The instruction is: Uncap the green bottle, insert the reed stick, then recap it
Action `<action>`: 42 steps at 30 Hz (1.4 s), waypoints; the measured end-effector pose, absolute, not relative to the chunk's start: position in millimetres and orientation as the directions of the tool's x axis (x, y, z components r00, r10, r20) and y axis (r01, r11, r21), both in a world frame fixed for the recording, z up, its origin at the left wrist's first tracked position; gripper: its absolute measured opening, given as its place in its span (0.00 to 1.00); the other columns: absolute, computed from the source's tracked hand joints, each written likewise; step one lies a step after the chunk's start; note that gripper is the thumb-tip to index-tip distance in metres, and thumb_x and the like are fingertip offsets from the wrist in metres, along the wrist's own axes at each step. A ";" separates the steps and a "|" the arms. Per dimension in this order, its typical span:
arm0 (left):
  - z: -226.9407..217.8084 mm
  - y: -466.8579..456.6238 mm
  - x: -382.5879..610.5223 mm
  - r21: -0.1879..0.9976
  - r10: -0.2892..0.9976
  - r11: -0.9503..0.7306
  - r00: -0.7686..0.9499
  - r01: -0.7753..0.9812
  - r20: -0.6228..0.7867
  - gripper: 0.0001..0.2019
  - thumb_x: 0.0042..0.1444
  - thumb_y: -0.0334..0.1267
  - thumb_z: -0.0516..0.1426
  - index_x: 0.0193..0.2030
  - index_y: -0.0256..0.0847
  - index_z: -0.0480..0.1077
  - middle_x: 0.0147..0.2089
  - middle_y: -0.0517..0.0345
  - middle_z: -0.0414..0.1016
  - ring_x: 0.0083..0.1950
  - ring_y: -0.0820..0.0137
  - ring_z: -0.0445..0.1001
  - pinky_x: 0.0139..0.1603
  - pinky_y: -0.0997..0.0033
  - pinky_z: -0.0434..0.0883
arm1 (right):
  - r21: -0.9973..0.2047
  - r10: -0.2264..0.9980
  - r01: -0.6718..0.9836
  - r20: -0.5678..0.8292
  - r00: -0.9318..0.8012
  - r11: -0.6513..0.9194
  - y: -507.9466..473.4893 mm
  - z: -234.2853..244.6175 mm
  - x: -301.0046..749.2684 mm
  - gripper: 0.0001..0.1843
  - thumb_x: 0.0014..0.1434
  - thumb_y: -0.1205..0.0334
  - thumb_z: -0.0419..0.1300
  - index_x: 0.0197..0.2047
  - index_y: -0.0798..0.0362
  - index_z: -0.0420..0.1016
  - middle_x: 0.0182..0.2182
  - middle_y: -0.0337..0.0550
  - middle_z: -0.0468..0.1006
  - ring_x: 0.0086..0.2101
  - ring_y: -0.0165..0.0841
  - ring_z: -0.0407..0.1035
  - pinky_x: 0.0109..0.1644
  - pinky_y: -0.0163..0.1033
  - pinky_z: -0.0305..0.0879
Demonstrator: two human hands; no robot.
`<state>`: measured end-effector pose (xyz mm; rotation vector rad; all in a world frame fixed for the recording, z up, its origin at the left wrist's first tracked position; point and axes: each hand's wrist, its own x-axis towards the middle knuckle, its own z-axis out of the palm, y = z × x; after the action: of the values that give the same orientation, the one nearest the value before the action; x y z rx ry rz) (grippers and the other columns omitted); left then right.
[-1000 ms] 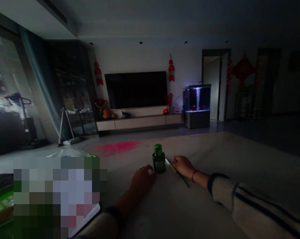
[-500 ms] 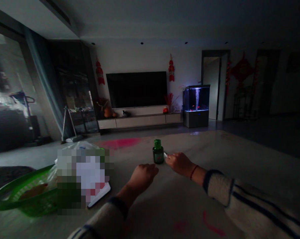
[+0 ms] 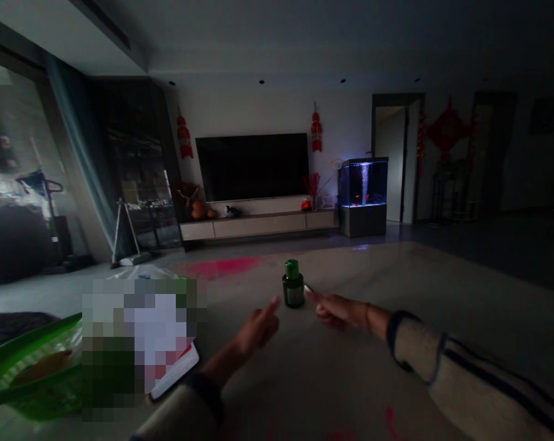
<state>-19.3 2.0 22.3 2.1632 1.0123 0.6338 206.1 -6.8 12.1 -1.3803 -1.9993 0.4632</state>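
A small dark green glass bottle (image 3: 294, 293) with a shiny green cap stands upright on the pale tabletop, between my two hands. My left hand (image 3: 258, 327) is to its lower left, index finger stretched toward it and other fingers curled, holding nothing. On the other side, my right hand (image 3: 334, 309) points its index finger at the bottle, with the remaining fingers bent under. A small pale spot shows at that fingertip; I cannot tell if it is the nail or a small object. The right fingertip is very close to the bottle; contact cannot be made out.
At the left sits a green plastic basket (image 3: 38, 392) with a plastic bag, partly blurred out. A white flat item with a dark edge (image 3: 176, 373) lies beside it. Pink stains (image 3: 226, 266) mark the tabletop (image 3: 373, 380). Beyond are a television (image 3: 254, 166) and a lit aquarium (image 3: 363, 184).
Both index fingers have straightened out from more closed hands. My left hand has drawn slightly back and left. The bottle stays upright, and the view has tilted slightly.
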 end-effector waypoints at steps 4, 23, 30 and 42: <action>35.5 -3.1 -24.9 0.984 0.606 0.048 0.778 0.172 -0.165 0.32 0.38 0.72 0.25 0.11 0.43 0.41 0.13 0.67 0.40 0.15 0.78 0.44 0.16 0.74 0.48 | -0.975 0.763 0.211 -0.089 -0.640 0.063 -5.1 22.7 220.4 0.34 0.45 0.33 0.13 0.11 0.48 0.39 0.06 0.29 0.42 0.09 0.23 0.40 0.12 0.32 0.49; 8.9 16.9 -17.4 0.927 0.933 -0.254 0.321 0.277 0.159 0.23 0.43 0.59 0.49 0.17 0.38 0.60 0.13 0.67 0.56 0.16 0.79 0.55 0.20 0.76 0.53 | -0.329 0.864 0.850 0.440 -0.247 0.411 38.5 33.3 200.9 0.32 0.43 0.48 0.60 0.48 0.58 0.62 0.43 0.53 0.69 0.41 0.37 0.65 0.42 0.38 0.59; 9.6 14.8 -16.1 0.929 0.941 -0.223 0.314 0.295 0.126 0.23 0.41 0.59 0.50 0.18 0.38 0.60 0.14 0.67 0.57 0.17 0.79 0.55 0.20 0.76 0.53 | -0.674 0.881 0.622 0.470 -0.056 0.399 76.2 37.6 169.8 0.36 0.43 0.47 0.60 0.51 0.59 0.57 0.43 0.54 0.69 0.43 0.37 0.65 0.46 0.40 0.60; 10.3 10.9 -14.5 0.933 0.948 -0.183 0.306 0.310 0.084 0.23 0.41 0.59 0.50 0.19 0.38 0.60 0.15 0.67 0.57 0.18 0.79 0.56 0.20 0.76 0.54 | -0.782 0.766 0.393 0.596 0.241 0.484 94.4 14.5 147.9 0.27 0.39 0.48 0.61 0.40 0.55 0.64 0.34 0.44 0.71 0.35 0.31 0.66 0.41 0.37 0.62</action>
<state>-14.5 10.9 10.3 1.6848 1.1524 0.9012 147.9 94.4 14.5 -1.1151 -1.3736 0.3459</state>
